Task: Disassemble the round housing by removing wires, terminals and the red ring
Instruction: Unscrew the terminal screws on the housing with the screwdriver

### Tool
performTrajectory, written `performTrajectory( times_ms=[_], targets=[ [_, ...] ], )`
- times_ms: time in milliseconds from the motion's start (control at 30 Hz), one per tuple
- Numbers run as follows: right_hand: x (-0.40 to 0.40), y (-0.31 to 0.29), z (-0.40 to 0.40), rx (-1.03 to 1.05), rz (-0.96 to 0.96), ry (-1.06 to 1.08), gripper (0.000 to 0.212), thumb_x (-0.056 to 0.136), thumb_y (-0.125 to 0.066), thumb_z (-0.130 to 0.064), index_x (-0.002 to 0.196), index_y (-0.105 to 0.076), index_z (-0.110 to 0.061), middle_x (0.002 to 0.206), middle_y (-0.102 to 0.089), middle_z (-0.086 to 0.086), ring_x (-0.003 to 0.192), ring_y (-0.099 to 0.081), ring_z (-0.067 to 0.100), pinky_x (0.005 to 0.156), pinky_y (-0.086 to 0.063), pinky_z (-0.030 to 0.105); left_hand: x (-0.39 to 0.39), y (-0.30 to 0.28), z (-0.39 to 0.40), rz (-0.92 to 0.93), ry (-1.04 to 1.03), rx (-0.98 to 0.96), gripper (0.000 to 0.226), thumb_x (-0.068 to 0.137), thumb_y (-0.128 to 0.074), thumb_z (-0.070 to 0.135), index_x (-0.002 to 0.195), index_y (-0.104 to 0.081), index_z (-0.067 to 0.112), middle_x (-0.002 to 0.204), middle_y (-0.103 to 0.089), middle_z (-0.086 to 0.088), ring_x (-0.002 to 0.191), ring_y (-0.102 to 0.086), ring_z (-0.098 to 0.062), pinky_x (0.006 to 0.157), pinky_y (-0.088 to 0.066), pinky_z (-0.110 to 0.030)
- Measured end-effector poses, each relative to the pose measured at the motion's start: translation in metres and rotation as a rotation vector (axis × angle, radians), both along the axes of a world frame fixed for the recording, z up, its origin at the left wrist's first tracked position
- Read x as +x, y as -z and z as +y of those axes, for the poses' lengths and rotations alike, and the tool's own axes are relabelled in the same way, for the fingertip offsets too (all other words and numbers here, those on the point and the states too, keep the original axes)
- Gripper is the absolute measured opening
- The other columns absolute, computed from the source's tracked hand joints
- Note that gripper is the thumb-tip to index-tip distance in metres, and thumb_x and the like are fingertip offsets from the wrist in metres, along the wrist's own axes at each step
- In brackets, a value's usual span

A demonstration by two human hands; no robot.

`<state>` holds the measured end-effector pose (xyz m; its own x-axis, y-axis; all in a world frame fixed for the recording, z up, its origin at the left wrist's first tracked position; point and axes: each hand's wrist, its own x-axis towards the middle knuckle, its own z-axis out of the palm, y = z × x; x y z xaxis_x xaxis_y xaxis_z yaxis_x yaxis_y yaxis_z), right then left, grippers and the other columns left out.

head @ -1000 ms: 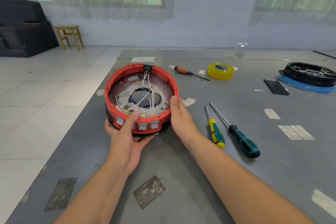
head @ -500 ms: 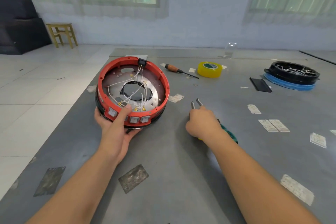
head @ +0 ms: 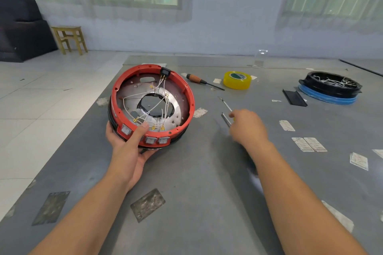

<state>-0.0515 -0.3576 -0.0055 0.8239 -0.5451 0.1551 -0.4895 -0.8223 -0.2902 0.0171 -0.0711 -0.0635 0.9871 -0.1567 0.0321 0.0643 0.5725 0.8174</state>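
Left of centre in the frame, my left hand (head: 132, 147) cups the round housing (head: 150, 107) from below, tilted up off the grey table (head: 196, 182), thumb hooked over the red ring (head: 187, 93) beside the white wires (head: 159, 107) and brass terminals (head: 157, 127). Right of centre, my right hand (head: 247, 128) is blurred over two screwdriver shafts (head: 226, 113); I cannot tell whether it grips them.
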Motion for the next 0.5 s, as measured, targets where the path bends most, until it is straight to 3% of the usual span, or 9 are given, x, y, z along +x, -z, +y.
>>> performTrajectory(
  times_ms=[133, 267, 333, 400, 500],
  targets=[
    [-0.011, 0.002, -0.024, 0.022, 0.103, 0.075, 0.043, 0.089, -0.052, -0.005, 0.127, -0.068, -0.016, 0.125, -0.066, 0.013, 0.115, -0.06, 0.035, 0.091, -0.054, 0.042, 0.001, 0.002, 0.001, 0.01, -0.001, -0.01, 0.089, 0.08, -0.088, 0.023, 0.14, -0.035, 0.062, 0.143, -0.061, 0.009, 0.118, -0.071, -0.024, 0.085, -0.059, -0.062],
    [-0.01, 0.01, -0.027, 0.076, 0.147, 0.068, 0.024, 0.094, -0.047, -0.013, 0.103, -0.069, -0.007, 0.108, -0.068, 0.015, 0.094, -0.059, 0.035, 0.079, -0.052, 0.036, 0.002, 0.002, 0.001, 0.004, 0.005, -0.019, 0.097, 0.068, -0.093, 0.029, 0.139, -0.036, 0.063, 0.141, -0.062, 0.01, 0.114, -0.072, -0.02, 0.084, -0.06, -0.063],
    [-0.009, 0.012, -0.028, 0.066, 0.164, 0.053, 0.025, 0.097, -0.046, -0.023, 0.093, -0.066, -0.007, 0.097, -0.065, 0.013, 0.088, -0.058, 0.032, 0.076, -0.054, 0.037, 0.001, 0.003, 0.001, 0.002, 0.013, -0.016, 0.097, 0.067, -0.093, 0.029, 0.138, -0.036, 0.064, 0.14, -0.063, 0.01, 0.115, -0.072, -0.02, 0.084, -0.059, -0.063],
    [-0.01, 0.015, -0.028, 0.041, 0.193, 0.035, 0.034, 0.097, -0.05, -0.041, 0.095, -0.066, -0.011, 0.096, -0.064, 0.01, 0.091, -0.059, 0.03, 0.08, -0.057, 0.039, 0.001, 0.003, 0.0, 0.004, 0.019, -0.019, 0.096, 0.067, -0.093, 0.029, 0.137, -0.038, 0.065, 0.139, -0.063, 0.01, 0.115, -0.072, -0.02, 0.084, -0.059, -0.063],
    [-0.009, 0.019, -0.023, -0.006, 0.217, 0.013, 0.045, 0.093, -0.057, -0.058, 0.11, -0.065, -0.017, 0.113, -0.06, 0.006, 0.108, -0.056, 0.03, 0.088, -0.054, 0.04, 0.003, 0.002, 0.0, 0.005, 0.015, -0.016, 0.098, 0.066, -0.094, 0.03, 0.137, -0.037, 0.065, 0.14, -0.063, 0.01, 0.115, -0.072, -0.02, 0.084, -0.06, -0.062]
  ],
)
